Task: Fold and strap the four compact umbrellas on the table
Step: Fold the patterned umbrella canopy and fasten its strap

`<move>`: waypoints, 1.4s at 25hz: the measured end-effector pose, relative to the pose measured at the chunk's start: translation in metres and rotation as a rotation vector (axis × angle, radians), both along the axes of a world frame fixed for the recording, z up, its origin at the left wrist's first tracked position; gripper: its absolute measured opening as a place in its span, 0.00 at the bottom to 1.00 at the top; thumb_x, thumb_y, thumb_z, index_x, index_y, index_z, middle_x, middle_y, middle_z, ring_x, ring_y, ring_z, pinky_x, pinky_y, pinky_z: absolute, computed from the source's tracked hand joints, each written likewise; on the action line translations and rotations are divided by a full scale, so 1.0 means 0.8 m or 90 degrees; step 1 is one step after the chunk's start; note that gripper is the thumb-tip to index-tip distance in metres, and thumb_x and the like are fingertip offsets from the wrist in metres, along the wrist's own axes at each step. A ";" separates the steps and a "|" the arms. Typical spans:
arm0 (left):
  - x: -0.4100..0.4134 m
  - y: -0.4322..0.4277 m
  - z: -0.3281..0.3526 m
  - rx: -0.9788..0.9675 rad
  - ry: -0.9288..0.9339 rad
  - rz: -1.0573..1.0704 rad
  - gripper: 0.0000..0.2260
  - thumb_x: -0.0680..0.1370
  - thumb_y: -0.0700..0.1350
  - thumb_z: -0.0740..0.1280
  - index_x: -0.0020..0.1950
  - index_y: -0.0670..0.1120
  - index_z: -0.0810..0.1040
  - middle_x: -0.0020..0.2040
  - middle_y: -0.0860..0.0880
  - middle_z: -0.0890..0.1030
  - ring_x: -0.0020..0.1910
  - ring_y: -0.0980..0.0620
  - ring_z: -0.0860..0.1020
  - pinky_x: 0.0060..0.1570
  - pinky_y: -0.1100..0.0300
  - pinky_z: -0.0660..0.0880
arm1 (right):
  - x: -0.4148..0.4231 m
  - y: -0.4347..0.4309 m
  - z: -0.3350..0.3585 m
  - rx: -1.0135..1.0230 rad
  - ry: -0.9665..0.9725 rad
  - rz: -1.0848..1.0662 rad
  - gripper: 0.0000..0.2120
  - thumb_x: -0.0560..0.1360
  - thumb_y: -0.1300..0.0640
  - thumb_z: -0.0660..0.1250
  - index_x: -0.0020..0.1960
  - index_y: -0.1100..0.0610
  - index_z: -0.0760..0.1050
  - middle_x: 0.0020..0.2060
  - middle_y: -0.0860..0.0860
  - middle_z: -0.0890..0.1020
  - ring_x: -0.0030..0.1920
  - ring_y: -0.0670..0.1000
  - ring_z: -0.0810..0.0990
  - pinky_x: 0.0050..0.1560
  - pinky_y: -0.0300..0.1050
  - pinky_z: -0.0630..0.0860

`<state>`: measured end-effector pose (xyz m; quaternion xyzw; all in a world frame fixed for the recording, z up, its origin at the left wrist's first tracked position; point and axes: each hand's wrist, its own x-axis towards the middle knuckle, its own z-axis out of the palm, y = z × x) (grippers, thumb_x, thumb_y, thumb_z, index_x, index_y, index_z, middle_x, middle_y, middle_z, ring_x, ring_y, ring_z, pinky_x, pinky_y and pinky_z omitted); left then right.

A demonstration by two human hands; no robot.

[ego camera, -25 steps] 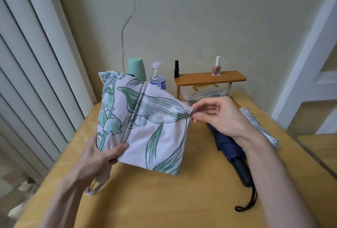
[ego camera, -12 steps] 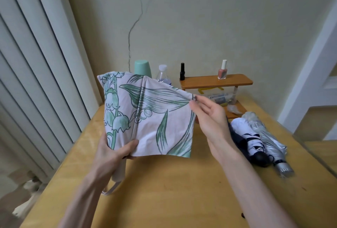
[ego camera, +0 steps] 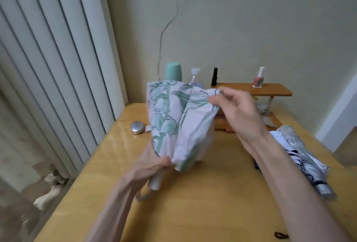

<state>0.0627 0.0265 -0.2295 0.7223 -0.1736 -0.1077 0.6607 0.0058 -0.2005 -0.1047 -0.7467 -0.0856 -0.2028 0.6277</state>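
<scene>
While my left hand (ego camera: 153, 165) is gripping the floral umbrella (ego camera: 168, 125) by its base,
my right hand (ego camera: 238, 112) is pinching its canopy's top corner.

- A mint-green cup (ego camera: 173, 71) stood by the wall, with a clear plastic bottle (ego camera: 194, 78) just beside it on the right.
- A low wooden shelf (ego camera: 274, 91) carried a black nail-polish bottle (ego camera: 214, 77) at its left end and a pink one (ego camera: 258, 79) further right, both upright.
- A round silver tin (ego camera: 137, 127) lay near the white vertical slats (ego camera: 48, 67).
- A small black loop (ego camera: 281, 240) lay at the lower right.
</scene>
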 end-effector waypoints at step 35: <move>0.000 -0.024 0.021 -0.150 0.109 0.074 0.33 0.77 0.67 0.64 0.64 0.40 0.81 0.55 0.39 0.86 0.46 0.45 0.84 0.51 0.50 0.80 | 0.070 0.038 0.092 -0.353 0.241 -0.063 0.25 0.71 0.44 0.81 0.64 0.48 0.79 0.53 0.41 0.78 0.50 0.39 0.81 0.53 0.34 0.76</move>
